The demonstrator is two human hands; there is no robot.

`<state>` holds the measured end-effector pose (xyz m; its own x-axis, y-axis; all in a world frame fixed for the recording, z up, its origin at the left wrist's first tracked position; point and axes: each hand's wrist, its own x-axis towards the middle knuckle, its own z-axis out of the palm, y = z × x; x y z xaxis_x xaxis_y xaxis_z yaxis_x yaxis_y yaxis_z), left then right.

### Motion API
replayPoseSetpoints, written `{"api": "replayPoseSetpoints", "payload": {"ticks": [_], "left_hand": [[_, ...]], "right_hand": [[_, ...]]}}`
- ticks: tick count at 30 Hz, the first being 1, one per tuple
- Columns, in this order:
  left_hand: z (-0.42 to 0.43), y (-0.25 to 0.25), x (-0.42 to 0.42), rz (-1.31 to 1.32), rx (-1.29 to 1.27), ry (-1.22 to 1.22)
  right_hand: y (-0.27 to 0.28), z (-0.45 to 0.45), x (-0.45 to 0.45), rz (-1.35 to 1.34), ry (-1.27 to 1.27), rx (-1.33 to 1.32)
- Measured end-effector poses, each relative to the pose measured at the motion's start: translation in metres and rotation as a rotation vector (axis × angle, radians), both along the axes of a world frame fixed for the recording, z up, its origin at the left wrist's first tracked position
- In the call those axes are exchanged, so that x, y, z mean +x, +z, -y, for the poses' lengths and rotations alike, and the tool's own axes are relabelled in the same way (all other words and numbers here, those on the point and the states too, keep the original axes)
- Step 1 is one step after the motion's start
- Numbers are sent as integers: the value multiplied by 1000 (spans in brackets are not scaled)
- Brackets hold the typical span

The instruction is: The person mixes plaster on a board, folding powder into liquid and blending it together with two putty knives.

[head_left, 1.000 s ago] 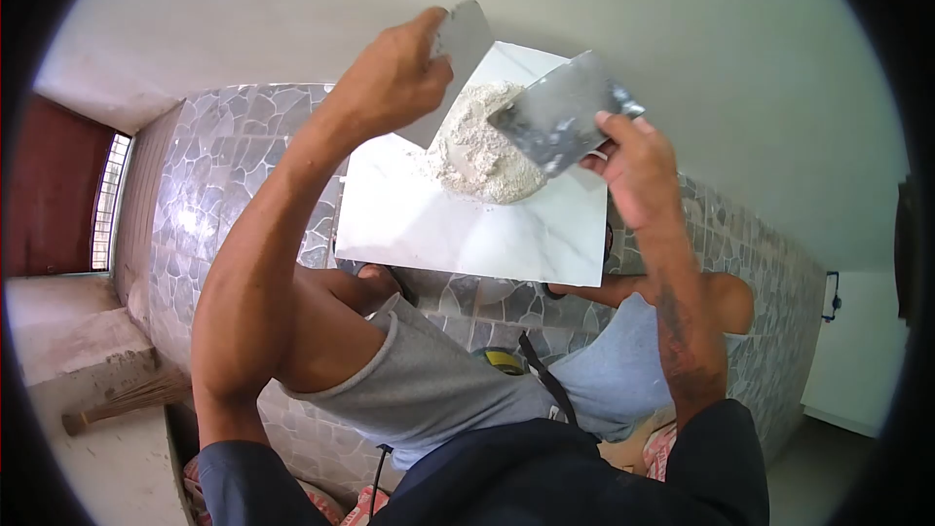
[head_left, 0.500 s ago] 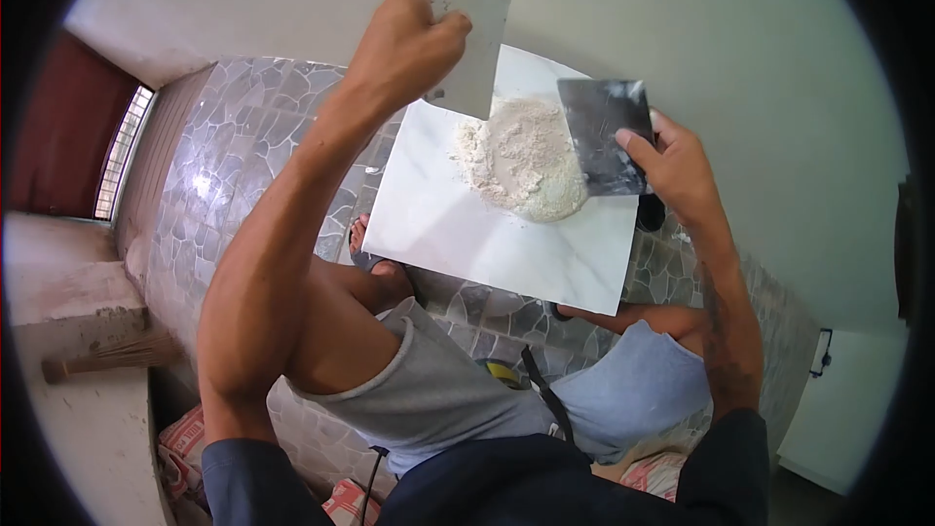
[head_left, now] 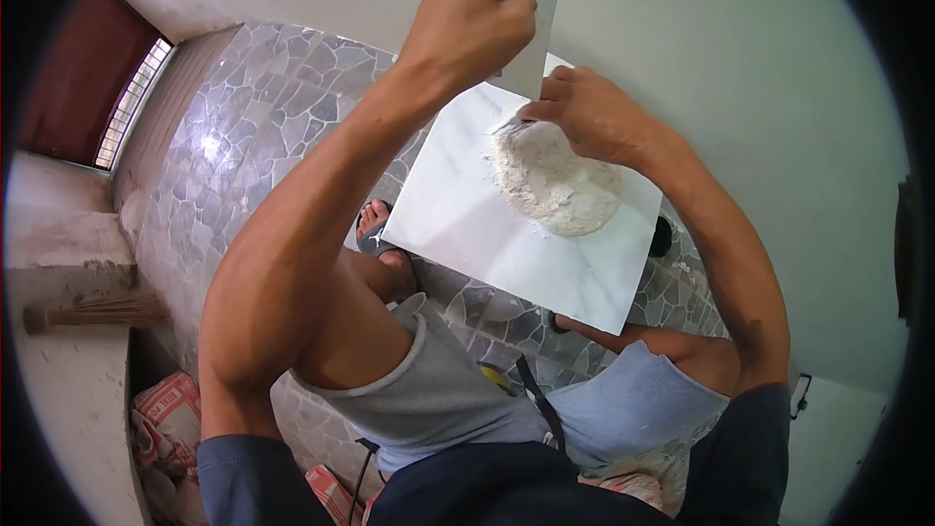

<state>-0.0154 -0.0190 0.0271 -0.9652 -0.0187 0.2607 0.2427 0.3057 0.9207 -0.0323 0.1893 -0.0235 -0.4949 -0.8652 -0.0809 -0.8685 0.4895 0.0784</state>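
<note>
My left hand [head_left: 472, 24] grips a flat grey scraper plate [head_left: 538, 19] by its left edge, raised above the far side of a white marble-patterned board [head_left: 443, 195]. My right hand [head_left: 596, 119] is closed on a dark flat scraper [head_left: 511, 125], which is tilted and mostly hidden behind the fingers. That scraper's edge meets the far left part of a mound of off-white powder [head_left: 570, 200] on the board. The powder looks dry and crumbly at its left border.
Stone-patterned tiles [head_left: 292, 117] surround the board, with a wall [head_left: 760, 117] beyond it. My sandalled foot [head_left: 373, 224] is beside the board's left edge. A bundled broom [head_left: 97, 312] lies on a ledge at left, above red-and-white sacks [head_left: 170, 419].
My right hand has swung left across the powder, turning the dark scraper from flat-facing to nearly edge-on. My left hand with the grey scraper shifts right and slightly up as the view moves.
</note>
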Motion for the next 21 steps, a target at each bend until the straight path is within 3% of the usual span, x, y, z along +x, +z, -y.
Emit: {"api": "replayPoseSetpoints", "payload": {"ticks": [3,5,7,9,15,18,21], "left_hand": [[2,-13,-6,-212,-28,-8],[1,-14,-4,-168,-18,-6],[2,-13,-3,-132,-28,-8],[4,-12,-3,-104,-57,-11],[7,-11,-1,-132,-74,38],[6,-6,2,-26,-68,15],[3,-15,2,-135,-121,16]], "right_hand": [[-8,21,-3,66,-110,182],[7,30,3,190,-223,244],[9,27,3,186,-171,272],[3,6,-3,53,51,266],[18,-9,-1,-28,19,250],[11,-5,9,-19,20,197],[-4,-23,22,-74,70,167]]}}
